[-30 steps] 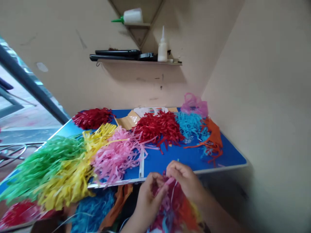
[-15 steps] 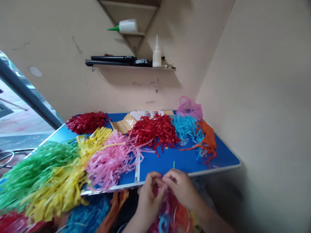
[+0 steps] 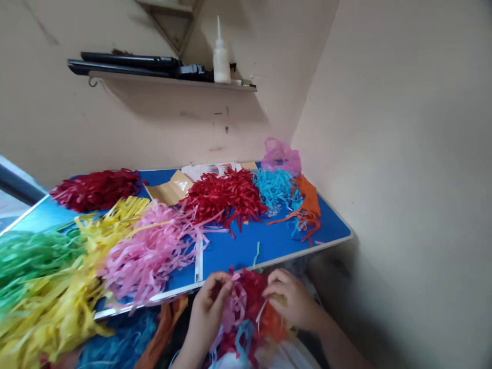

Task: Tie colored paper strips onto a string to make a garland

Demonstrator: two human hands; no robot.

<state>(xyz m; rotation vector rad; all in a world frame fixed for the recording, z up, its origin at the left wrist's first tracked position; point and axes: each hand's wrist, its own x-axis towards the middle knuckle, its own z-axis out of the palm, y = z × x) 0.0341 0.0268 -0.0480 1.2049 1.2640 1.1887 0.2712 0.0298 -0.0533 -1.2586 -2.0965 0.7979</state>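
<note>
My left hand [image 3: 211, 302] pinches the pink end of a multicoloured bundle of paper strips [image 3: 253, 292] near the table's front edge. At the bundle's right side, my right hand [image 3: 288, 297] has its fingers pressed together on a thin whitish string [image 3: 261, 313]. Red, pink, light blue and orange strips hang between and below both hands. Pink fringed strips [image 3: 154, 251] lie on the table left of my left hand, and a short green strip [image 3: 257, 253] lies just beyond the bundle.
The blue table [image 3: 230, 251] bears yellow [image 3: 73, 292], green [image 3: 38, 253], red [image 3: 226, 197], light blue [image 3: 274, 187] and orange [image 3: 307, 205] strips. A pink plastic bag [image 3: 282, 156] sits at the back. Above, a wall shelf [image 3: 172, 83] holds a bottle [image 3: 221, 64]. Blue strips [image 3: 119, 341] hang below the edge.
My hands have moved apart, my left one to the left, uncovering more of the bundle between them. The view has turned right and down.
</note>
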